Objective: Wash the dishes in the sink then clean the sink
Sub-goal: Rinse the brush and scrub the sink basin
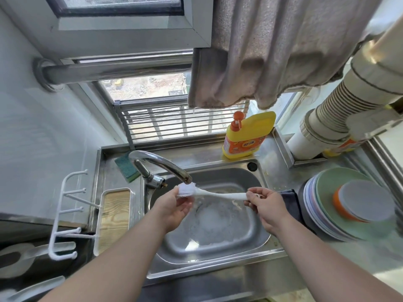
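Two hands shared one white dish brush [214,194] above the sink [218,240]. The right hand [265,204] had its grip clenched around the butt of the handle, thumb on top. The left hand [174,203] had a looser grip: its fingers were cupped under and against the bristle head [186,189], pinching it rather than wrapping it.

From the right grip the brush ran away toward the left, nearly level, with a slight upward bow in the handle. Its long axis lay across the basin, side to side. The bristle end sat at the far tip from the right grip, just under the mouth of the faucet [161,163]. It seemed to touch the spout's lip or hang just below it; I could not tell which. No water stream was clearly visible.

Below both grips the sink held foam and some scraps, but no dishes. A stack of plates [314,205] stood on the table beyond the right grip, with an upturned orange bowl [364,203] on top. So the dishes looked done and the sink stage had begun.

The left hand was nearer the bristles and the faucet lever, so rinsing would probably fall to it while the right steadied the handle.
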The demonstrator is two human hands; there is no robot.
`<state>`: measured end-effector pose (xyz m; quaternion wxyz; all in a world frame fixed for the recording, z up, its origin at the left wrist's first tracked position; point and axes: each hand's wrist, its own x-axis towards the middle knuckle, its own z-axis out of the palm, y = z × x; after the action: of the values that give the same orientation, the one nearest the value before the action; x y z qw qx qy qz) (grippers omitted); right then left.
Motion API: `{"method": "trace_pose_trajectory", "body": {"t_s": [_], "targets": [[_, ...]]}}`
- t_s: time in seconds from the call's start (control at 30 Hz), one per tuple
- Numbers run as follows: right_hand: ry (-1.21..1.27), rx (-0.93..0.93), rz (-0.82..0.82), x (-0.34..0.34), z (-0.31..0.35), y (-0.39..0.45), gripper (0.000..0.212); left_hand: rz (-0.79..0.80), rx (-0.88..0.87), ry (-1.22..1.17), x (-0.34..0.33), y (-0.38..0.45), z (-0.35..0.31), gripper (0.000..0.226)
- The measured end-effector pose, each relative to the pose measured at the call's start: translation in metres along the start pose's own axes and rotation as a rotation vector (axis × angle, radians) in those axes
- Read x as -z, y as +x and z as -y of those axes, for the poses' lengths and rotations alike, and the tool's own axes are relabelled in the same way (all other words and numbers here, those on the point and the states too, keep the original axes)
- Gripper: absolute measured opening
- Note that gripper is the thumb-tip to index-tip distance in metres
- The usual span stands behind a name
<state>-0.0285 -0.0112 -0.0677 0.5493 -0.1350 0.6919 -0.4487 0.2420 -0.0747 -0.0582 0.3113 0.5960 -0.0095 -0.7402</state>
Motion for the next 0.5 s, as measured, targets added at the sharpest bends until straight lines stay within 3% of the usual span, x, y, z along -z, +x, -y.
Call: {"method": "trace_pose_trajectory", "body": {"t_s": [0.27,0.4,0.5], "targets": [[0.079,-0.011,0.168,-0.074,0.019,-0.015,0.007,-0.187,0.004,-0.157,0.056,0.005,-0.003,0.029],[-0.081,0.1,0.304,-0.107,0.026,-0.029,0.012,-0.219,0.03,-0.092,0.071,0.004,0.011,0.018],[-0.246,0.186,0.295,-0.122,0.025,-0.033,0.013,-0.201,0.067,-0.1,0.075,0.003,0.028,0.029]]}}
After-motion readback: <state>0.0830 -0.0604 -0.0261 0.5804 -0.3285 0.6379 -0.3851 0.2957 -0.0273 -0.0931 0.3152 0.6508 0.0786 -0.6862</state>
